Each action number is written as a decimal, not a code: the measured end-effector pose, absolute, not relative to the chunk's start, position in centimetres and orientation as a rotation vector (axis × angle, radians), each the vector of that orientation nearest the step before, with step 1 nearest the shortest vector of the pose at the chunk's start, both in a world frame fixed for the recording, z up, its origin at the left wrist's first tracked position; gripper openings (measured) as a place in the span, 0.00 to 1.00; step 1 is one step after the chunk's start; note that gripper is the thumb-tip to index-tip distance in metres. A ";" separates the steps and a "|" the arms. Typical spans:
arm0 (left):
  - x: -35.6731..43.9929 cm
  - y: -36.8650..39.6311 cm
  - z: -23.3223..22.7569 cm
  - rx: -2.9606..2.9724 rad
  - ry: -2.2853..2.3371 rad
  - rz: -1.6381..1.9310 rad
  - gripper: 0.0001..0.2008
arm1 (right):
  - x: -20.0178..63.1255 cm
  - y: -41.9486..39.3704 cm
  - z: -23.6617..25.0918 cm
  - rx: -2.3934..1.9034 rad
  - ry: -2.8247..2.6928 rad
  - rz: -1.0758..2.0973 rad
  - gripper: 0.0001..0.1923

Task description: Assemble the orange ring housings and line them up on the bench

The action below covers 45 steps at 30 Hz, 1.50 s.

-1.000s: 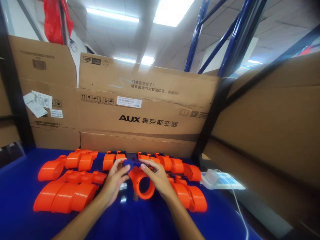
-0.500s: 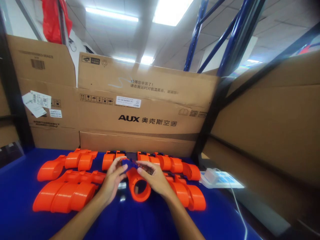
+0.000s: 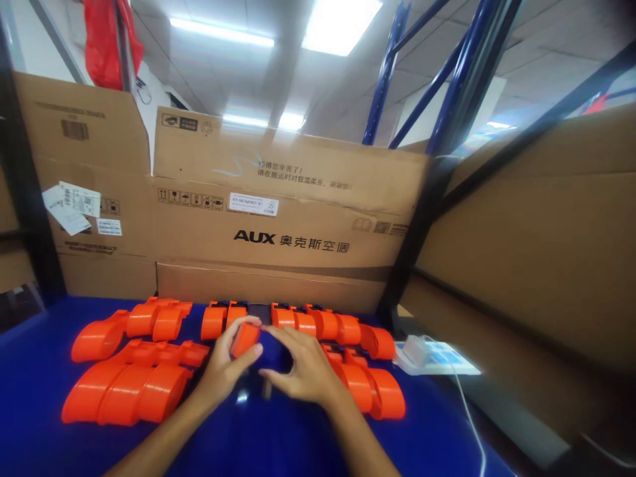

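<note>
An orange plastic part (image 3: 246, 340) is in my left hand (image 3: 229, 358), gripped between the thumb and the fingers above the blue table. Part of it is hidden behind those fingers. My right hand (image 3: 303, 364) is just to the right, thumb and fingers spread apart with table showing between them. One of its fingertips comes close to the part's top edge; whether it touches, I cannot tell. Similar orange ring-shaped parts lie on both sides: a left front row (image 3: 122, 391), a left back group (image 3: 144, 321), and a right group (image 3: 328, 323) with dark pieces attached.
Behind the parts, a large cardboard sheet (image 3: 278, 225) stands as a wall. A dark flat object (image 3: 259, 313) lies at the table's back edge. On the right, a white power adapter (image 3: 417, 349) with a cable (image 3: 467, 404) sits beside a black post (image 3: 402, 271).
The orange part has turned, so its round opening no longer faces me. My right hand has let go and opened; my left hand keeps hold.
</note>
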<state>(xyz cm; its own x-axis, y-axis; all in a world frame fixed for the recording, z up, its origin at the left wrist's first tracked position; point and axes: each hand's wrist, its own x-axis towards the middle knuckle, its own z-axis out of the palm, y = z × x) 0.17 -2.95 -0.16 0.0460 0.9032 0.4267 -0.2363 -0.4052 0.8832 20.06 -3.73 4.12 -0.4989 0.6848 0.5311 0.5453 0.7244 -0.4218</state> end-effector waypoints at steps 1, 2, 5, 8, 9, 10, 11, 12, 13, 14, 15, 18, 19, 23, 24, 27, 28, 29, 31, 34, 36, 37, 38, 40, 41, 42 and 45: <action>0.2 -3.0 -0.2 1.451 0.773 1.537 0.19 | 20.3 -3.7 4.2 -0.912 -2.251 0.235 0.35; 0.3 -3.0 -0.3 1.505 0.810 1.542 0.17 | 20.5 -3.7 4.2 -0.895 -2.265 0.227 0.36; 0.4 -3.1 -0.7 1.572 0.886 1.539 0.15 | 20.6 -3.8 4.1 -0.867 -2.278 0.250 0.36; 0.5 -3.0 -1.0 1.524 0.891 1.508 0.14 | 20.5 -3.9 4.0 -0.888 -2.272 0.258 0.36; 0.6 -2.9 -1.1 1.488 0.888 1.503 0.14 | 20.4 -4.0 3.9 -0.896 -2.264 0.249 0.36; 0.6 -2.9 -1.1 1.445 0.884 1.499 0.14 | 20.3 -4.0 3.9 -0.900 -2.253 0.237 0.36; 0.7 -2.8 -1.0 1.400 0.878 1.497 0.15 | 20.3 -4.1 3.9 -0.899 -2.241 0.224 0.37; 0.7 -2.8 -1.0 1.359 0.872 1.499 0.15 | 20.3 -4.1 3.9 -0.891 -2.232 0.212 0.37; 0.8 -2.8 -0.9 1.328 0.865 1.506 0.16 | 20.2 -4.1 4.0 -0.879 -2.230 0.204 0.37; 0.8 -2.8 -0.9 1.306 0.858 1.521 0.16 | 20.2 -4.1 4.0 -0.866 -2.235 0.199 0.37; 0.8 -2.8 -0.8 1.297 0.856 1.545 0.16 | 20.2 -4.1 4.1 -0.858 -2.246 0.195 0.37; 0.7 -2.9 -0.4 1.312 0.850 1.621 0.15 | 20.3 -4.0 4.0 -0.869 -2.279 0.163 0.38; 0.7 -3.0 -0.3 1.321 0.838 1.628 0.14 | 20.3 -3.9 4.0 -0.875 -2.281 0.143 0.38; 0.5 -3.4 0.4 1.357 0.760 1.608 0.12 | 20.2 -3.8 3.6 -0.838 -2.247 0.066 0.38; 0.5 -3.6 0.5 1.360 0.750 1.611 0.12 | 20.2 -3.8 3.6 -0.816 -2.238 0.058 0.37; 0.5 -3.7 0.6 1.327 0.746 1.634 0.13 | 20.0 -3.9 3.6 -0.763 -2.221 0.051 0.36; 0.5 -3.7 0.7 1.306 0.750 1.638 0.13 | 20.0 -3.9 3.6 -0.753 -2.219 0.051 0.36; 0.5 -3.7 0.7 1.287 0.754 1.640 0.13 | 19.9 -4.0 3.7 -0.747 -2.218 0.050 0.36; 0.5 -3.7 0.7 1.261 0.759 1.640 0.13 | 19.8 -4.0 3.7 -0.745 -2.222 0.042 0.37; 0.4 -3.6 0.6 1.265 0.755 1.641 0.13 | 19.8 -4.0 3.7 -0.756 -2.240 0.026 0.37; 0.4 -3.6 0.5 1.294 0.759 1.637 0.12 | 19.9 -4.0 3.7 -0.765 -2.248 0.021 0.37; 0.4 -3.5 0.4 1.310 0.761 1.635 0.12 | 19.9 -3.9 3.6 -0.769 -2.251 0.021 0.37; 0.4 -3.5 0.3 1.324 0.763 1.633 0.11 | 19.9 -3.9 3.6 -0.772 -2.253 0.022 0.38; 0.3 -3.3 0.1 1.348 0.762 1.631 0.11 | 19.9 -3.9 3.5 -0.785 -2.255 0.021 0.38; 0.3 -3.2 0.0 1.357 0.762 1.631 0.11 | 19.8 -3.9 3.5 -0.794 -2.254 0.022 0.38; 0.3 -3.1 -0.2 1.358 0.760 1.628 0.12 | 19.8 -3.9 3.5 -0.804 -2.248 0.024 0.38; 0.4 -2.9 -0.9 1.257 0.715 1.616 0.19 | 19.8 -4.0 3.5 -0.840 -2.178 0.061 0.40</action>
<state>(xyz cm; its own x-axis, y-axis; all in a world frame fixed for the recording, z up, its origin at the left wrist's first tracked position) 0.39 -2.91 -0.85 -0.0378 0.9147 0.4023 -0.3172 -0.3928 0.8632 19.80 -3.99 3.51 -0.4731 0.5867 0.6572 0.5488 0.7798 -0.3011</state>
